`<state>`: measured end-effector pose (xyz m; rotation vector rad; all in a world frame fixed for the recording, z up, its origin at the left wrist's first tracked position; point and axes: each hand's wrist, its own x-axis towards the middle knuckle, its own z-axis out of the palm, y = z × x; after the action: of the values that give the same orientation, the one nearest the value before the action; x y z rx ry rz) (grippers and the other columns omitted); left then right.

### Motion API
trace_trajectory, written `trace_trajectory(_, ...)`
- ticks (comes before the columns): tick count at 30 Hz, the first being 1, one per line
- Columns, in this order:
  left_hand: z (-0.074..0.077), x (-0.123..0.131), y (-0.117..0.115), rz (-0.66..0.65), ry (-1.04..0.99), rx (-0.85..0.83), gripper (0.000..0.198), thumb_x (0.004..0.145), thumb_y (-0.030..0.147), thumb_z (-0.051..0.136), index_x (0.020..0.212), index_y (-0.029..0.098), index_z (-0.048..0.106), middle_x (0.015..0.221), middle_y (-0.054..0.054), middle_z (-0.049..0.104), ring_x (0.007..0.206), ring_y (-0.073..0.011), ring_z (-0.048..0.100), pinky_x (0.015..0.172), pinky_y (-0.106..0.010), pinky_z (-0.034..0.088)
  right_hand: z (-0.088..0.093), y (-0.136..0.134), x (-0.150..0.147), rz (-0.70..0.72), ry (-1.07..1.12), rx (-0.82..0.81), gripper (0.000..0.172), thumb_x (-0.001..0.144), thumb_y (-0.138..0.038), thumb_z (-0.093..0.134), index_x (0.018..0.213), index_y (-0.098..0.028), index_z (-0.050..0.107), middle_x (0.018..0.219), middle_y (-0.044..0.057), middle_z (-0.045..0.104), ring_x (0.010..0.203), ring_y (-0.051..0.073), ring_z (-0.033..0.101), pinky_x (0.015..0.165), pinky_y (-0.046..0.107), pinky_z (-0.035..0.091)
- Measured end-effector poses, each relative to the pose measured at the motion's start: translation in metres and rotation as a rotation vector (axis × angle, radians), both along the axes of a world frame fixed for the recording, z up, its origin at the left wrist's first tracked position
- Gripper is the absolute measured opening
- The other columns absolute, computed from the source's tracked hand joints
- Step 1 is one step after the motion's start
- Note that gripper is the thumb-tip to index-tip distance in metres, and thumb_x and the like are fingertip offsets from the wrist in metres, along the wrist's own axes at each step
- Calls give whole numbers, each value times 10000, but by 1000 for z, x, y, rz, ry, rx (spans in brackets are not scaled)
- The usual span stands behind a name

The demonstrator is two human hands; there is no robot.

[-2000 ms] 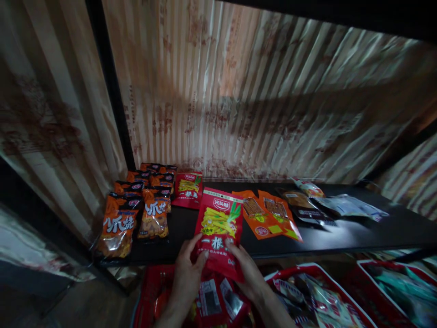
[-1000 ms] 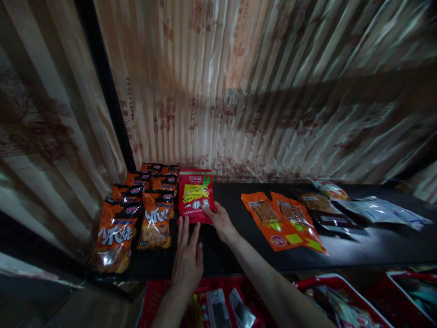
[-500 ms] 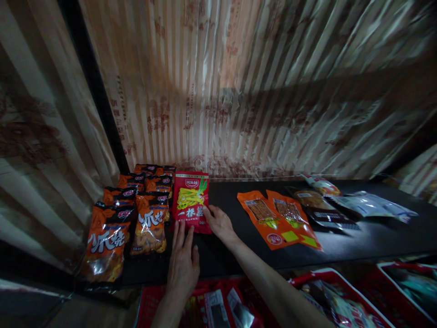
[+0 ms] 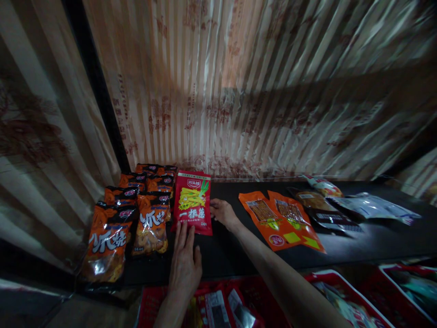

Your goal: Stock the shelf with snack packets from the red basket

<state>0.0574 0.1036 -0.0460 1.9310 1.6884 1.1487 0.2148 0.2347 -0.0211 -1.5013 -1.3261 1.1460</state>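
Observation:
A red snack packet (image 4: pixel 193 198) with yellow sticks and a green stalk printed on it lies face up on the black shelf (image 4: pixel 225 262). Another red edge peeks out behind its top. My left hand (image 4: pixel 186 259) is open, its outstretched fingertips resting on the packet's lower edge. At the packet's right edge, my right hand (image 4: pixel 223 213) has its fingers bent in and drawn together on the side; the fingertips are partly hidden. Just left of the packet stand orange-and-black snack bags (image 4: pixel 152 225) in two rows.
Orange flat packets (image 4: pixel 282 221) lie to the right, then a brown packet (image 4: pixel 317 209) and a silvery one (image 4: pixel 375 207). Red baskets (image 4: pixel 341 275) of packets sit below the shelf's front. A black post (image 4: pixel 102 100) and a draped curtain (image 4: pixel 218 114) stand behind.
My right hand has slid from the packet's face to its right edge. The left hand stays at the lower edge. The packet's tilt has shifted slightly.

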Motion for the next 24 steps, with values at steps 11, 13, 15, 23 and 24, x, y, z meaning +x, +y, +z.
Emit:
trace_trajectory(11, -6, -4, 2, -33, -20, -9, 509, 831, 137, 411, 1340, 134, 440, 1469, -119, 348, 1400, -231, 169, 1108, -459, 281, 13, 13, 4, 93, 9, -175, 202, 627, -272, 748, 562, -150, 600, 439, -8, 605, 347, 67, 495, 292, 136, 286)
trace_trajectory(13, -5, -3, 2, -15, -35, -9, 505, 826, 134, 415, 1329, 129, 452, 1460, -124, 363, 1399, -234, 178, 1109, -462, 280, 15, 16, 3, 117, -14, -211, 229, 632, -279, 743, 522, -146, 592, 404, -14, 579, 321, 55, 455, 288, 139, 272)
trace_trajectory(15, -3, -2, 1, 7, -59, -5, 496, 821, 131, 419, 1314, 136, 471, 1446, -123, 387, 1394, -235, 199, 1107, -467, 284, 17, 18, 1, 128, -40, -235, 260, 637, -274, 736, 480, -146, 574, 368, -24, 549, 301, 42, 411, 292, 140, 264)
trace_trajectory(23, -1, -1, 0, 14, -106, -8, 484, 813, 143, 425, 1291, 150, 500, 1439, -103, 402, 1392, -230, 212, 1110, -444, 284, 28, 16, -1, 139, -104, -220, 257, 661, -221, 692, 468, -156, 535, 366, -43, 525, 322, 36, 393, 332, 147, 276)
trace_trajectory(24, -1, -1, 0, 10, -102, -11, 485, 815, 145, 425, 1294, 148, 496, 1442, -105, 397, 1392, -231, 211, 1111, -446, 283, 29, 16, 1, 141, -111, -211, 250, 661, -215, 690, 474, -157, 534, 372, -45, 526, 324, 33, 388, 333, 146, 272)
